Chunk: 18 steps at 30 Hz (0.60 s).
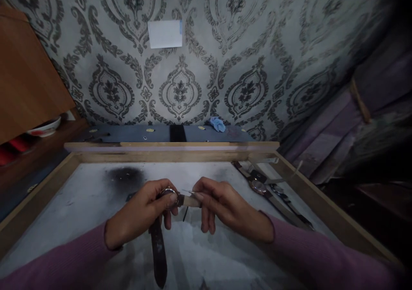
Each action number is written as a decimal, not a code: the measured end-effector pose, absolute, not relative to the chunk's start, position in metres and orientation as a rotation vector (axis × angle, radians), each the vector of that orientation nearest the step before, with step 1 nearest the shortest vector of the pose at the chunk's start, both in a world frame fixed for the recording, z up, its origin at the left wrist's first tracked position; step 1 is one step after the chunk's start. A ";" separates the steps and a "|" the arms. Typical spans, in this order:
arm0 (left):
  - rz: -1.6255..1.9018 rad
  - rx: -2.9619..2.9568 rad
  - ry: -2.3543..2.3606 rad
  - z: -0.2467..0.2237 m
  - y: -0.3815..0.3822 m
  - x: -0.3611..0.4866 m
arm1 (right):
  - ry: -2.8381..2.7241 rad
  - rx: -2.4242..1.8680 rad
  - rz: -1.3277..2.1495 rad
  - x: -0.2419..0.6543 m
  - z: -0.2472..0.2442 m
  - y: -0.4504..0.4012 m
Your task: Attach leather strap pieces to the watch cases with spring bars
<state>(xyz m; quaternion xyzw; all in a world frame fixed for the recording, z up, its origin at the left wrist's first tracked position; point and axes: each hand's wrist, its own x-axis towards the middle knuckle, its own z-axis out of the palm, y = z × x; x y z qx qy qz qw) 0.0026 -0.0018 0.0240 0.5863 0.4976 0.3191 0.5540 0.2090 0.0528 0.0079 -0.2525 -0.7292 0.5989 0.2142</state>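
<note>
Near the middle of the view, my left hand (pixel 149 206) grips the round case of a wristwatch (pixel 168 192) between thumb and fingers. A long dark brown strap (pixel 158 255) hangs down from it. The shorter strap part (pixel 190 201), showing a tan side, reaches across to my right hand (pixel 219 202). My right hand pinches the end of that strap, with a thin metal tool (pixel 187 191) held between thumb and forefinger, its tip pointing left. A small dark stick (pixel 185 214) shows below the strap; whether it lies on the surface is unclear.
A wooden-rimmed white work surface (pixel 80 195) lies below my hands, with a dark stain at its back left. Several watches (pixel 259 186) lie at the right. Behind the rim rests a blue crumpled cloth (pixel 217 124). An orange-brown cabinet (pixel 32 75) stands at the left.
</note>
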 end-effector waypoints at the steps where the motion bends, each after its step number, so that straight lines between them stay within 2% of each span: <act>1: 0.754 1.382 1.176 0.024 -0.002 0.003 | -2.018 -0.699 1.668 0.209 0.008 0.053; 18: 0.825 1.503 1.198 0.023 -0.004 0.004 | -2.059 -0.664 1.620 0.212 0.010 0.054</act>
